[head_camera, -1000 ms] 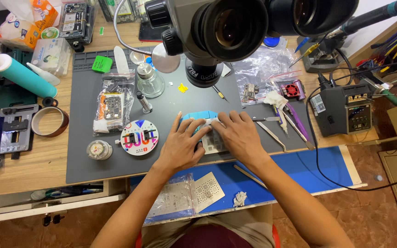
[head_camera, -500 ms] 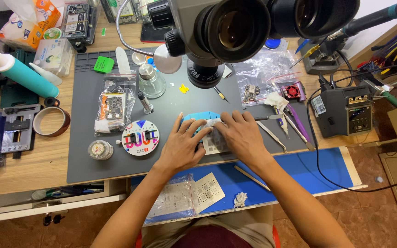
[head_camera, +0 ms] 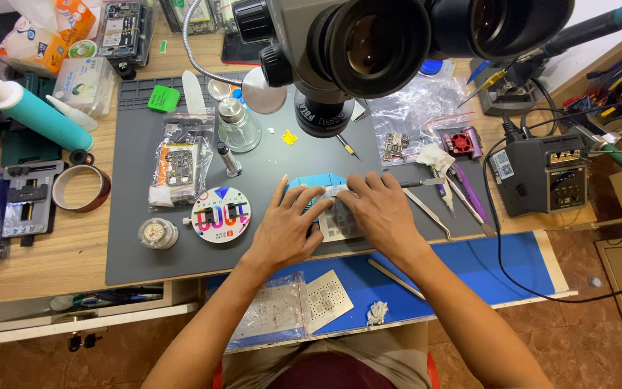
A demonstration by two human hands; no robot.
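Both hands press flat on a small metal stencil plate (head_camera: 337, 220) on the grey mat (head_camera: 145, 252) below the microscope (head_camera: 368, 50): left hand (head_camera: 289, 227) covers its left edge, right hand (head_camera: 383, 212) its right, fingers spread, nothing clamped

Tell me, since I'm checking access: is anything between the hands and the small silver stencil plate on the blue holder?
Nothing visible: left hand and right hand both rest directly on the small silver stencil plate atop the blue holder.
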